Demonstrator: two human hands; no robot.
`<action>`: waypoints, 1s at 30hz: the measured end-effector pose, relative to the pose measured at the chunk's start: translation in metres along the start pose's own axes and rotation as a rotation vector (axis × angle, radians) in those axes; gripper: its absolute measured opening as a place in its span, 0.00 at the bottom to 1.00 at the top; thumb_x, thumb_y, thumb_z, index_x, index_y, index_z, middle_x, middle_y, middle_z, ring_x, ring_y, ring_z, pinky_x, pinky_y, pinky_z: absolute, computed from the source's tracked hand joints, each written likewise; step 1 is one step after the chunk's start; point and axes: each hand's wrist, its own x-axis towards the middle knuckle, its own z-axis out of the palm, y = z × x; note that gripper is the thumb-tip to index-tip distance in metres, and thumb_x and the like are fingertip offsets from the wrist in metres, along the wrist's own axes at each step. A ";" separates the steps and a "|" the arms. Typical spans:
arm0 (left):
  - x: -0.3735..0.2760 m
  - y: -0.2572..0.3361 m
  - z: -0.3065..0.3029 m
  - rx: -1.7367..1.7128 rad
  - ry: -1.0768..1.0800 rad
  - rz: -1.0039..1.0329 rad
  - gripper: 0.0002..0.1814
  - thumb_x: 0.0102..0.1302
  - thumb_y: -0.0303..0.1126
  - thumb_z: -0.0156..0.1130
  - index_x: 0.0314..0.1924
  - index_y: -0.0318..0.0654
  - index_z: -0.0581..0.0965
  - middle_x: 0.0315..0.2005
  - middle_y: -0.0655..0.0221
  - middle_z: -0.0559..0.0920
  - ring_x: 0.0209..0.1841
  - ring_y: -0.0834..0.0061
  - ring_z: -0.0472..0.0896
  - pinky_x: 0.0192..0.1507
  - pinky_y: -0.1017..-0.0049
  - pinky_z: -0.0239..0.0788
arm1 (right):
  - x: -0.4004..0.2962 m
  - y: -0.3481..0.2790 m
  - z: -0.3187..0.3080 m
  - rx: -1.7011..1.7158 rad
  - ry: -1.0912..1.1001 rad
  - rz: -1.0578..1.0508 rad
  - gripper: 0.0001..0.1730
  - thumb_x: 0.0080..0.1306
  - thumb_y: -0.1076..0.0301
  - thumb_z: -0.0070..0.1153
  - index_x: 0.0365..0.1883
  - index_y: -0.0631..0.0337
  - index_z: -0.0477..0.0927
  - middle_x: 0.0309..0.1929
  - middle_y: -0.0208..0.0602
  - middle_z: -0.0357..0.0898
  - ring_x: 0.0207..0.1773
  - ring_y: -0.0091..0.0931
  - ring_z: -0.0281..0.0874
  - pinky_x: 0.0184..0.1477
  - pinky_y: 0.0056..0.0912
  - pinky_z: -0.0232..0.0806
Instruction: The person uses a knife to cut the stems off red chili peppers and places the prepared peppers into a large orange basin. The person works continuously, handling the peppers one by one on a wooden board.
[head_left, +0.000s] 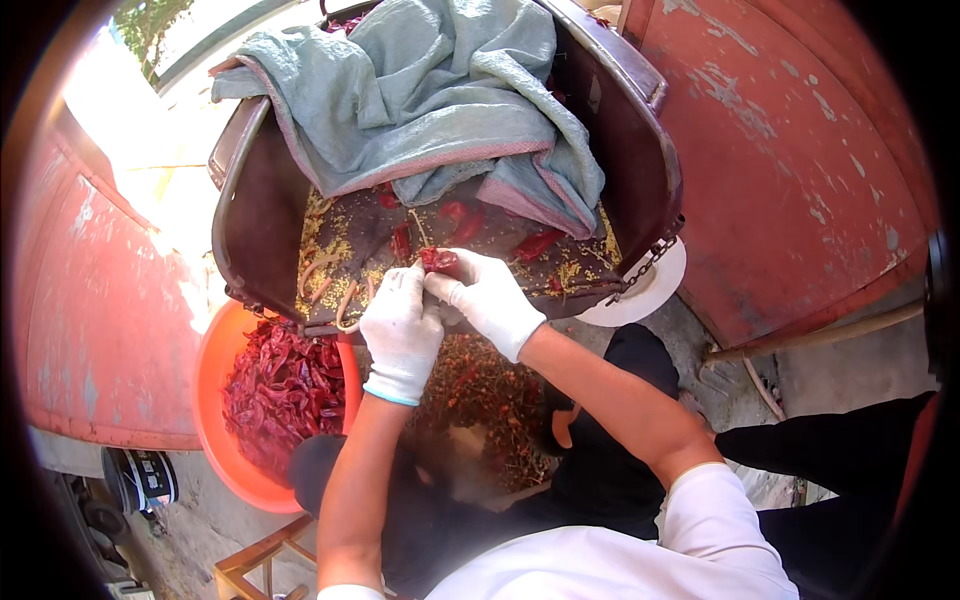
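In white knitted gloves, my left hand (401, 330) and my right hand (487, 296) meet over the open front of a dark brown bin (251, 217). A dried red chili pepper (441, 261) is pinched between the right thumb and fingers. The left fingertips close on its left end; the left palm is hidden. Below the hands, pale yellow seeds and a few loose chilies (538, 244) lie scattered on the bin's inner panel (360, 225). Curved, pale finger-like strips (346, 306) lie at its front left edge.
A grey-green woven sack (442, 112) drapes over the bin. At left stands an orange basin (214, 390) of dried chilies (289, 397). Stems and debris (487, 397) cover the ground between my legs. A chain (649, 266) hangs at right. Another person's dark-clothed leg (825, 450) shows at right.
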 end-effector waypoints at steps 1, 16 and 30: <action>-0.002 0.001 -0.001 0.008 -0.032 0.011 0.23 0.53 0.21 0.64 0.52 0.36 0.80 0.40 0.59 0.83 0.42 0.58 0.84 0.43 0.65 0.78 | -0.001 0.001 0.003 0.015 0.035 -0.035 0.15 0.72 0.69 0.59 0.55 0.63 0.80 0.35 0.26 0.82 0.30 0.15 0.74 0.32 0.21 0.70; 0.014 -0.006 -0.045 -0.982 -0.304 -0.629 0.15 0.73 0.33 0.65 0.55 0.34 0.82 0.43 0.73 0.86 0.38 0.88 0.78 0.35 0.85 0.68 | -0.009 -0.024 -0.014 -0.075 -0.257 0.143 0.07 0.74 0.66 0.56 0.46 0.57 0.77 0.28 0.26 0.76 0.21 0.17 0.69 0.22 0.25 0.62; 0.008 0.007 -0.042 -0.821 -0.195 -0.504 0.09 0.75 0.35 0.62 0.43 0.36 0.83 0.29 0.79 0.81 0.28 0.91 0.73 0.28 0.87 0.62 | -0.026 -0.026 -0.015 -0.056 -0.307 0.162 0.14 0.74 0.58 0.58 0.36 0.61 0.77 0.22 0.28 0.74 0.20 0.19 0.69 0.19 0.25 0.62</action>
